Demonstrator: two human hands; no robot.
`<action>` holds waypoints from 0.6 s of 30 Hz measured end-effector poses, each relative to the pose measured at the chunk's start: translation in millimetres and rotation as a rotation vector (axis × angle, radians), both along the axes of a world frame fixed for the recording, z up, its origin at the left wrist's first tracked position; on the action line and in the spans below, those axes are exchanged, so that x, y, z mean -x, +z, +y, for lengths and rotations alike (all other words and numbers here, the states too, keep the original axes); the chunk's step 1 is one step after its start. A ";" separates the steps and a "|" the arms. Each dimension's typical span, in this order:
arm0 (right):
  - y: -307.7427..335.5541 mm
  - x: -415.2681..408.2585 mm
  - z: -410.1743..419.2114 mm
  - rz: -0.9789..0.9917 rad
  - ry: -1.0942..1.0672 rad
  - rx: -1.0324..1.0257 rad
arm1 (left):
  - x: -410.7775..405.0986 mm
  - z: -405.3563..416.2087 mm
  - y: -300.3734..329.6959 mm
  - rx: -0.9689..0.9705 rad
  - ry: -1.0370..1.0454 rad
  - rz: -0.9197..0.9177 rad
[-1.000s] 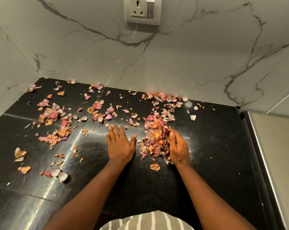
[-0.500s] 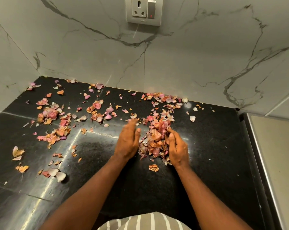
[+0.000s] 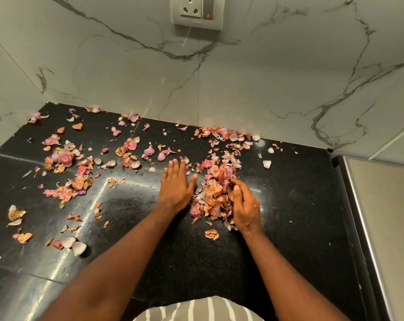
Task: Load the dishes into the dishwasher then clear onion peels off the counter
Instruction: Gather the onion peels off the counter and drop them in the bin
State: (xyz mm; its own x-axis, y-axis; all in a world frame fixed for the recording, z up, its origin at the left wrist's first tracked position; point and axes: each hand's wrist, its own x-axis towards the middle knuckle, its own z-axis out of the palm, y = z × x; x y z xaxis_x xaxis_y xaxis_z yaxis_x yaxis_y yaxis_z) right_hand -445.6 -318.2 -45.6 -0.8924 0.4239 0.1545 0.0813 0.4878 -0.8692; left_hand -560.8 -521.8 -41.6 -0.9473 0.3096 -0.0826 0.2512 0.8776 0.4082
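Now left hand [image 3: 176, 186] flat beside peel pile [image 3: 213, 193], right hand [image 3: 243, 205] cupping it

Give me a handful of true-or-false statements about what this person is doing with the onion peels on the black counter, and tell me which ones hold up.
1. The pile of peels lies between the two hands. True.
2. The left hand grips a fistful of peels. False: it lies flat with straight fingers, beside the pile.
3. The right hand curls against the pile's right side. True.
4. All the peels are gathered into one heap. False: scattered peels cover the left of the counter.
5. A wall socket sits on the marble wall above. True.
6. A dustpan lies next to the pile. False: no tool is in view.
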 end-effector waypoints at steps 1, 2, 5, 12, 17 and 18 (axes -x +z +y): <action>0.1 0.0 0.3 0.006 0.004 -0.001 | -2.6 3.1 0.8 -0.066 -0.063 0.021; -0.1 -0.1 0.1 0.012 0.008 0.002 | -4.7 4.1 0.2 -0.135 -0.121 0.029; -1.4 -1.5 2.4 0.050 -0.032 0.082 | -10.5 -0.5 2.9 -0.428 -0.171 -0.049; 23.1 38.0 47.4 0.056 -0.260 0.023 | 13.3 10.1 1.9 -0.265 0.043 0.080; 10.5 88.4 93.8 -0.478 -0.175 -0.336 | 17.7 13.7 -4.4 -0.147 -0.006 0.093; 8.8 93.9 92.0 -0.495 -0.115 -0.375 | 18.0 11.0 -2.1 -0.203 0.017 0.090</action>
